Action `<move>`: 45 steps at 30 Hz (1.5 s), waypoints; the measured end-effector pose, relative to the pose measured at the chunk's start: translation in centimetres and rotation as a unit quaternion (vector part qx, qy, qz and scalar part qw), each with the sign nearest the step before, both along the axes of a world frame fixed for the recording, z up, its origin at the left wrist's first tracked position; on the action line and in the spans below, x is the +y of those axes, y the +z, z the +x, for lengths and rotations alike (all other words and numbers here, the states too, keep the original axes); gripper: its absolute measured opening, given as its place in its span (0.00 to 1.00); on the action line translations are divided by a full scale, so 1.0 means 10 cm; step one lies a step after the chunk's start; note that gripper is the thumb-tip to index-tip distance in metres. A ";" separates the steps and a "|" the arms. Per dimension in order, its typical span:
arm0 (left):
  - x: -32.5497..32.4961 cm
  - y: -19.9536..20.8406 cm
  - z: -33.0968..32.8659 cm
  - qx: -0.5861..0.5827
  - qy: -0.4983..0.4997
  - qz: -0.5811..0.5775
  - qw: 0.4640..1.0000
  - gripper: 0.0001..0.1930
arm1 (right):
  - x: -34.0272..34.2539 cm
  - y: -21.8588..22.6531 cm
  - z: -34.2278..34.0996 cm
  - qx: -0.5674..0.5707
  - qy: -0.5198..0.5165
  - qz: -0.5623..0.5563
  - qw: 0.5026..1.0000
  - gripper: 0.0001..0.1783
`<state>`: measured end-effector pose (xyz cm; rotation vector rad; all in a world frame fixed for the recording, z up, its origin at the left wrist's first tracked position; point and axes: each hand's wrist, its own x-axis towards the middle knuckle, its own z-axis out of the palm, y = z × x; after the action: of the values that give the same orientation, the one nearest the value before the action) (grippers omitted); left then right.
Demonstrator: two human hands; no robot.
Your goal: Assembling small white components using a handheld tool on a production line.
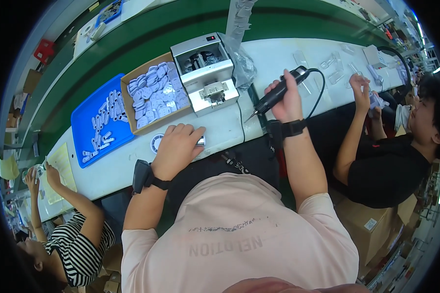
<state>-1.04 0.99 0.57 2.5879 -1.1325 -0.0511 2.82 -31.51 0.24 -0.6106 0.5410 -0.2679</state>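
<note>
My right hand [289, 101] is wrapped round a black electric screwdriver [278, 93]. Its thin bit tilts down and left above the table edge, and a black cord loops from its back end. On the white table my left hand [177, 150] rests palm down, fingers bent and held together. What lies under its fingers is mostly hidden. A white ring-shaped part [156, 142] shows beside this hand, and a small silvery piece [201, 141] by the thumb. Just beyond stands a silver screw feeder [204, 73] with an open top and a small red display.
Left of the feeder, a cardboard box [151, 128] holds many pale plastic pieces. A blue tray [85, 128] carries slim white-and-dark parts. Clear plastic pieces [336, 73] lie farther right. Co-workers sit on both sides, a black sleeve [376, 161] right and a striped sleeve [80, 239] left.
</note>
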 end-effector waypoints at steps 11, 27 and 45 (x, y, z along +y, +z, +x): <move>-0.68 0.08 -0.07 0.034 0.017 -0.204 0.978 0.12 | 0.30 0.32 -0.24 -0.067 0.020 0.038 0.997 0.13; -0.60 0.20 0.08 0.003 -0.028 -0.182 0.983 0.01 | -0.13 0.05 -0.28 -0.040 0.004 0.001 0.999 0.13; -1.07 -0.29 0.08 -0.207 -0.196 0.183 0.941 0.04 | -0.30 -0.69 -0.31 -0.036 0.057 0.006 0.998 0.13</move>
<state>-0.24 -9.66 -2.33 2.7136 -1.9492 0.2269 -0.26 -34.46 -6.69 -0.6158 0.4368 -0.1778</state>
